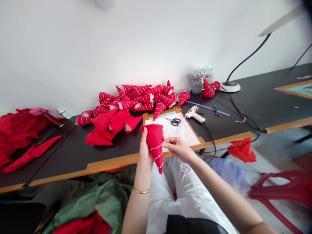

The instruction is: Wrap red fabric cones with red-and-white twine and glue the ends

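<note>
My left hand [145, 148] is wrapped round a red felt cone [155, 135], its tip pointing down and its wide end up. Red-and-white twisted cord [157, 156] winds round the lower part of the cone; the upper part is plain red. At the cone's right side, my right hand [179, 148] pinches the cord with thumb and forefinger. The loose end of the cord [185, 168] dangles in a tangle over the white trousers. Just beyond the hands, black scissors [175, 121] and a white hot glue gun [195, 113] lie on or beside a white sheet [188, 133].
Behind lies a heap of cord-wrapped red cones [143, 97], with plain red cones [114, 123] in front. Red fabric [21, 130] covers the table's left. A blue strip [209, 108], a tub of silver tinsel [197, 86] and a lamp base [230, 86] stand right. A power cord crosses the edge.
</note>
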Demonstrator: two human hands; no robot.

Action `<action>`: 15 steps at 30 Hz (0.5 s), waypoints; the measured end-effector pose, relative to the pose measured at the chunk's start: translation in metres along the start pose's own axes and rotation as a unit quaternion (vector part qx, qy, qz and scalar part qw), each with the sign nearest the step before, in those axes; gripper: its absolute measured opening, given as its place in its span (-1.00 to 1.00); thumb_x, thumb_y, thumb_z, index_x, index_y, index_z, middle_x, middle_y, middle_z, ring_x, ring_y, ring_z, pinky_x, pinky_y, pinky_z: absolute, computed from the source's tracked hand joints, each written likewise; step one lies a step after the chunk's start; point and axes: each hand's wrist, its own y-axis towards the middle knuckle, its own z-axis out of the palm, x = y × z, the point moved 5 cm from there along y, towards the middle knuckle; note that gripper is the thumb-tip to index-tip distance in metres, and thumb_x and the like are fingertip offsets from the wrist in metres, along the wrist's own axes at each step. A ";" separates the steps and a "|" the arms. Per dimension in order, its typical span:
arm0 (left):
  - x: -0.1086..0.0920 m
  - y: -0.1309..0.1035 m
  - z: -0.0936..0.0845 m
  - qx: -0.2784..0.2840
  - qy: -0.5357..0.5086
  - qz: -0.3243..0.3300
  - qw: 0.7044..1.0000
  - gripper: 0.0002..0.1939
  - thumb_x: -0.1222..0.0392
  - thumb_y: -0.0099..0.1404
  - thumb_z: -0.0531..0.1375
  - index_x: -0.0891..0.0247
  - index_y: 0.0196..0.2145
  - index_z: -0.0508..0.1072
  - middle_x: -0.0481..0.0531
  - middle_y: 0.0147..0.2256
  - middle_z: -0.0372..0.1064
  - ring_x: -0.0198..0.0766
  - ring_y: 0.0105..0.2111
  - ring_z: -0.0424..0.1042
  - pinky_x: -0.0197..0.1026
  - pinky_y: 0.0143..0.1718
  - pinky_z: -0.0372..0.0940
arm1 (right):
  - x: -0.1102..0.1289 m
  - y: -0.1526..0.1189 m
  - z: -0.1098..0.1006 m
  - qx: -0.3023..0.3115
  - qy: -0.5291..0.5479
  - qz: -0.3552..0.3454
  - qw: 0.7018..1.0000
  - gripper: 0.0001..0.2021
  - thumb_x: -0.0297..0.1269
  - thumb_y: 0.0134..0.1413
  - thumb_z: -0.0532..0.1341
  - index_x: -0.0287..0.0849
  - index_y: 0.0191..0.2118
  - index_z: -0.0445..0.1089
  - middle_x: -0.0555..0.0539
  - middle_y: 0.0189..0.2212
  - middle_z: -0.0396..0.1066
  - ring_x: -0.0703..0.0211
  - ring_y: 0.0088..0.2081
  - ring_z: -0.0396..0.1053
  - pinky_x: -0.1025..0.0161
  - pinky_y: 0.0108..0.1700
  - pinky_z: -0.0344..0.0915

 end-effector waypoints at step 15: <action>0.001 0.003 -0.013 -0.062 0.063 0.149 0.985 -0.28 -0.12 0.10 0.39 0.08 0.15 0.30 0.04 -0.07 0.50 -0.16 -0.16 0.52 -0.21 -0.20 0.42 | 0.019 -0.007 -0.004 -0.139 -0.222 -0.189 0.946 -0.63 0.05 -0.05 0.37 -0.22 -0.46 0.50 0.00 -0.62 0.33 0.27 -0.55 0.15 0.28 -0.47 0.07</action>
